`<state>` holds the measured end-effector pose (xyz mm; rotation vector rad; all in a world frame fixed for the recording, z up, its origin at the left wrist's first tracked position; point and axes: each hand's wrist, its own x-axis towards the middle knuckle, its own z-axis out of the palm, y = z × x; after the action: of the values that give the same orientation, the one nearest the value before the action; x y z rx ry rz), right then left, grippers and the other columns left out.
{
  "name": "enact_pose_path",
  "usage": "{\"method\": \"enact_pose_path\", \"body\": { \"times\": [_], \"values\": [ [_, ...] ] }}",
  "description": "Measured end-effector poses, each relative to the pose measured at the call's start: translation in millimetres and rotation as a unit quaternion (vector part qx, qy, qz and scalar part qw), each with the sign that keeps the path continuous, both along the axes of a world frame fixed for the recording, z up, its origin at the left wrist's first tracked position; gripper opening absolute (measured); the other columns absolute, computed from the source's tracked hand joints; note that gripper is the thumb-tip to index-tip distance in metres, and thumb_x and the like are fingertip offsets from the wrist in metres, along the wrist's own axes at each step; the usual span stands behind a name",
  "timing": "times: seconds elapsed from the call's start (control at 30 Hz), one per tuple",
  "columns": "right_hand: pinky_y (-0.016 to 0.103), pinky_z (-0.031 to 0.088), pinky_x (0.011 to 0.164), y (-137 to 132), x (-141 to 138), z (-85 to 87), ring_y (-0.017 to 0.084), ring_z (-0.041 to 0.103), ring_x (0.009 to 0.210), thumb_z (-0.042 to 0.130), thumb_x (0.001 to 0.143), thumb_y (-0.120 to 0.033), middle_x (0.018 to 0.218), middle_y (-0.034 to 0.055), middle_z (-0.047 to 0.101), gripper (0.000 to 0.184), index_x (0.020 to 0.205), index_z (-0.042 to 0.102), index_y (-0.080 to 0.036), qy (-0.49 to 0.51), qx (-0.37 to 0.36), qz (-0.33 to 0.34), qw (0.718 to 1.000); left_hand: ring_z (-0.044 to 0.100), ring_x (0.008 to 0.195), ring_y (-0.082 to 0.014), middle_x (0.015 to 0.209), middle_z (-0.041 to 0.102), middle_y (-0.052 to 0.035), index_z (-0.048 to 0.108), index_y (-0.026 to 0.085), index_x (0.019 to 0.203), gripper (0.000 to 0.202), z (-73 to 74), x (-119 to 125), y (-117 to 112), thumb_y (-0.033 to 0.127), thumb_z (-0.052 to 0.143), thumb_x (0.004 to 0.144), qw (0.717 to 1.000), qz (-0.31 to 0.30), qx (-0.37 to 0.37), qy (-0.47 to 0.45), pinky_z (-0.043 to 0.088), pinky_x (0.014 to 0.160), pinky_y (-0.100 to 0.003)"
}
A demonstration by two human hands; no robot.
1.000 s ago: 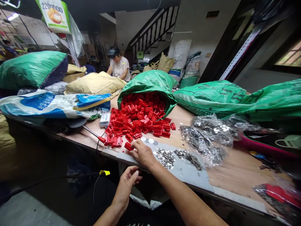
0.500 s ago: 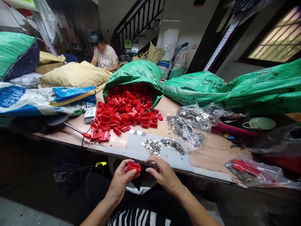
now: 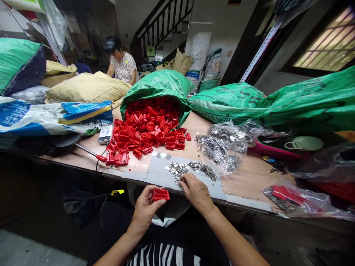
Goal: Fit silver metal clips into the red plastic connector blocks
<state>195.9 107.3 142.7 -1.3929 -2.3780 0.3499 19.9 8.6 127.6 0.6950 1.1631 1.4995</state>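
Observation:
Between the thumb and fingers of my left hand (image 3: pixel 145 208) is a red plastic housing (image 3: pixel 161 194), its hollow side turned toward me, just off the table's front edge. My right hand (image 3: pixel 196 192) reaches over that edge, with its fingertips down at a pile of small shiny metal pieces (image 3: pixel 177 170). Those fingers are drawn together, and whatever is in them is too small to make out. Beside this pile lies a second, darker heap of metal pieces (image 3: pixel 203 169). Both heaps rest on a grey sheet (image 3: pixel 158 173).
Many red housings (image 3: pixel 146 133) spill from a green sack (image 3: pixel 161 83). Plastic bags of metal parts (image 3: pixel 216 151) lie right of the heaps. A red-tipped metal rod (image 3: pixel 91 152) is at left. A person (image 3: pixel 123 68) sits across the table.
My right hand has moved forward from beside the red housing to the metal pile, its fingers closing together. My left hand has tilted the housing so its hollow side shows.

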Motion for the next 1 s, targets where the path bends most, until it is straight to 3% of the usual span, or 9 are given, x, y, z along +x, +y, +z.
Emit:
{"method": "enact_pose_path", "body": {
  "times": [0.27,0.4,0.5,0.57,0.73,0.87,1.0],
  "values": [
    [0.026,0.042,0.065,1,-8,-1.4,0.016,0.06,0.078,0.049,0.088,-0.021,0.09,0.002,0.062,0.006,0.086,0.054,-0.022,-0.017,0.0,-0.01,1.0,0.068,0.085,-0.0196,0.09,0.073,-0.0031,0.067,0.022,0.089,0.032,4.7,-1,3,0.016,0.082,0.061,0.998,0.033,0.024,0.057,0.051,0.081,-0.027],
    [0.027,0.041,0.065,2,-6,-0.4,0.017,0.059,0.076,0.044,0.089,-0.02,0.087,0.0032,0.061,0.009,0.088,0.053,-0.021,0.037,-0.004,-0.02,0.999,0.067,0.088,-0.0207,0.094,0.072,-0.0041,0.07,0.023,0.093,0.033,3.0,-1,4,0.017,0.081,0.063,0.996,0.031,0.031,0.077,0.05,0.083,-0.026],
    [0.028,0.04,0.067,4,-4,5.3,0.017,0.056,0.072,0.044,0.089,-0.025,0.08,0.0018,0.06,0.008,0.088,0.051,-0.021,0.127,-0.059,-0.018,0.99,0.066,0.091,-0.022,0.099,0.071,-0.0063,0.072,0.021,0.098,0.035,2.9,-1,6,0.019,0.08,0.064,0.993,0.036,0.042,0.107,0.05,0.084,-0.027],
    [0.026,0.041,0.067,3,-4,9.8,0.016,0.055,0.072,0.048,0.088,-0.031,0.079,0.0009,0.06,0.011,0.086,0.052,-0.021,0.206,-0.133,0.018,0.969,0.065,0.095,-0.023,0.104,0.069,-0.007,0.071,0.021,0.103,0.036,3.5,-1,8,0.021,0.077,0.067,0.986,0.035,0.063,0.151,0.05,0.086,-0.029],
    [0.022,0.035,0.056,-3,-7,12.9,0.011,0.046,0.06,0.059,0.083,-0.04,0.07,-0.0027,0.054,0.022,0.085,0.057,-0.018,0.313,-0.346,0.097,0.879,0.064,0.097,-0.0216,0.11,0.066,-0.0074,0.063,0.024,0.119,0.041,5.9,1,9,0.024,0.067,0.078,0.971,-0.005,0.102,0.215,0.053,0.085,-0.032],
    [0.021,0.033,0.057,-7,-9,10.3,0.01,0.045,0.061,0.067,0.077,-0.04,0.071,-0.0035,0.055,0.027,0.084,0.053,-0.019,0.345,-0.408,0.105,0.839,0.064,0.096,-0.0207,0.111,0.065,-0.0078,0.058,0.025,0.126,0.044,9.1,4,7,0.023,0.063,0.082,0.967,-0.041,0.118,0.221,0.054,0.084,-0.031],
    [0.019,0.028,0.051,-10,-10,10.0,0.008,0.041,0.054,0.07,0.074,-0.043,0.063,-0.0062,0.051,0.032,0.083,0.05,-0.02,0.355,-0.434,0.093,0.823,0.063,0.099,-0.0209,0.112,0.064,-0.0071,0.059,0.027,0.125,0.042,12.7,6,5,0.021,0.061,0.083,0.962,-0.066,0.144,0.224,0.052,0.088,-0.032]
  ]
}}
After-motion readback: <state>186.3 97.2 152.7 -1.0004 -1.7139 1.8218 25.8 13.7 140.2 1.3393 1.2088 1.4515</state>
